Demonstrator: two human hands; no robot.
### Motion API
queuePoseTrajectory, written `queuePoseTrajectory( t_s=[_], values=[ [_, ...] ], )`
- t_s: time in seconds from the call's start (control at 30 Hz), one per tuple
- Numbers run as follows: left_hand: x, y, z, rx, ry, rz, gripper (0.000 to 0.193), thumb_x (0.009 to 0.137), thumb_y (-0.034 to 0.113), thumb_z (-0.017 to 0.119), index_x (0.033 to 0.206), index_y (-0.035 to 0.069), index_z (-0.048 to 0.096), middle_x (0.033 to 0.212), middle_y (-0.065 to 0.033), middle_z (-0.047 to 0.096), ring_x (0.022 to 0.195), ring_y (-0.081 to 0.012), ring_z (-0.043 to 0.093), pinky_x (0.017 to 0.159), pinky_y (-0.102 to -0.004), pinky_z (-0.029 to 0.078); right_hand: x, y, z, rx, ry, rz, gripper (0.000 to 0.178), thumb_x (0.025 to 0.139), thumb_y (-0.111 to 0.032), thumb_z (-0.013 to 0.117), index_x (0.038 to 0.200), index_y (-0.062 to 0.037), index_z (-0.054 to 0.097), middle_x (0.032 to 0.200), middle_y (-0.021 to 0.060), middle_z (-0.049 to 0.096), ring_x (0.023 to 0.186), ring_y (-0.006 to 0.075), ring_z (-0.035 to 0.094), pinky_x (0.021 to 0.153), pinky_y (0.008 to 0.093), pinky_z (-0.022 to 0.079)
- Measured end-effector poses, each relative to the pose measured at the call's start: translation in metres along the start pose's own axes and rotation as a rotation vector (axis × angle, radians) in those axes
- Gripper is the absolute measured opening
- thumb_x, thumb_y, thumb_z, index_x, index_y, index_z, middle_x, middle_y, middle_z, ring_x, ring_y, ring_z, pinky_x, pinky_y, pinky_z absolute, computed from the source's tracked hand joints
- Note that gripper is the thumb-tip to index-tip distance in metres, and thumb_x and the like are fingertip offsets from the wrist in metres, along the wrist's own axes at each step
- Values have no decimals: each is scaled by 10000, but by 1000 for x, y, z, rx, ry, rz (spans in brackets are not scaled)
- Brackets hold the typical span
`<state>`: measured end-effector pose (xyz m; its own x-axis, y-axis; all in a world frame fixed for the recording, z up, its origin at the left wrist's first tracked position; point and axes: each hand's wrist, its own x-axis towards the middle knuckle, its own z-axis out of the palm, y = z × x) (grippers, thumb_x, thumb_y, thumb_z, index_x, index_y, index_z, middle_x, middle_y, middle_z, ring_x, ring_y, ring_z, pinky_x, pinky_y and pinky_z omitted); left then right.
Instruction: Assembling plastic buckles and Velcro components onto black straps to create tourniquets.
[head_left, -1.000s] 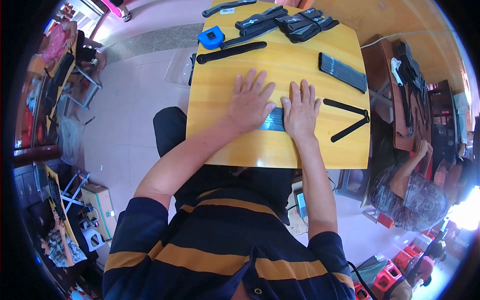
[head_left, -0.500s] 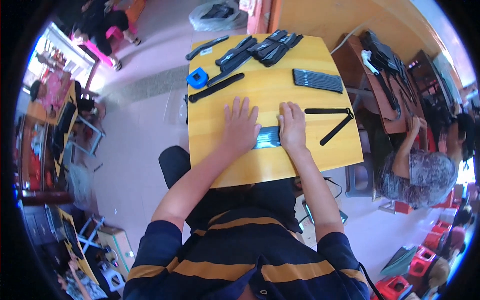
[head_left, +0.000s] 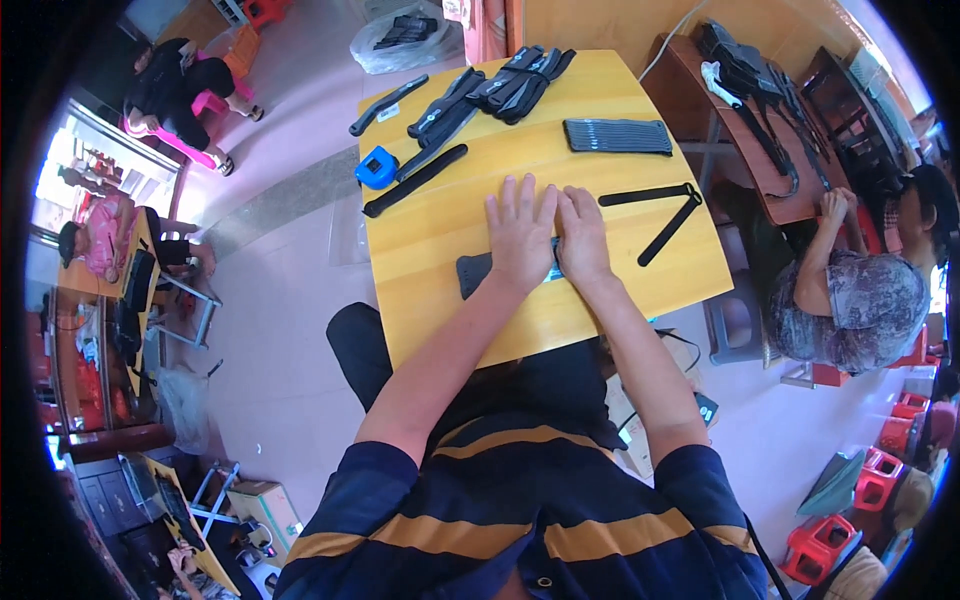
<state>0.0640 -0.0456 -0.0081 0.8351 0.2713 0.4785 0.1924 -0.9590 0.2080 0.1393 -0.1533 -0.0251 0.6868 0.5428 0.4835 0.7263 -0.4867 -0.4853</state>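
Observation:
My left hand (head_left: pixel 522 240) lies flat with its fingers stretched out over a dark flat pack of strips (head_left: pixel 473 272) on the yellow table. The pack's left end shows beside my wrist, and a shiny bluish part shows between my hands. My right hand (head_left: pixel 583 235) rests close beside it, fingers extended and pressing down, covering the pack's right end. To the right, a black strap with a ring (head_left: pixel 668 222) is bent into a V. Farther back lies a similar flat pack of dark strips (head_left: pixel 618 136).
Along the table's far left are a blue tape measure (head_left: pixel 377 168), a single black strap (head_left: pixel 415 182), a labelled black strap (head_left: pixel 388 105) and bundled black straps (head_left: pixel 520 85). A person (head_left: pixel 850 290) sits at a brown table (head_left: pixel 735 130) on the right.
My left hand has slid right across the pack towards my right hand, uncovering the pack's left end. Both hands are now nearly side by side. The head view has shifted slightly.

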Motion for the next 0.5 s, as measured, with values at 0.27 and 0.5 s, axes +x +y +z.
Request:
queuePoseTrajectory(
  t_s=[0.27,0.5],
  values=[
    [-15,-26,-24,-10,-149,-60,575,927,311,620,1454,105,518,1561,-202,378,1490,-450,241,1189,-660,164,0,1,-5,1,7,-16,445,838,49,559,1274,-24,605,1308,254,579,1275,446,520,1084,501,437],
    [-30,-55,-41,-12,-216,-73,592,955,367,597,1472,98,494,1580,-209,344,1497,-452,225,1201,-646,147,-1,0,-2,-23,21,-18,428,831,43,563,1252,-15,618,1307,249,582,1271,434,525,1077,491,444]
  ],
)
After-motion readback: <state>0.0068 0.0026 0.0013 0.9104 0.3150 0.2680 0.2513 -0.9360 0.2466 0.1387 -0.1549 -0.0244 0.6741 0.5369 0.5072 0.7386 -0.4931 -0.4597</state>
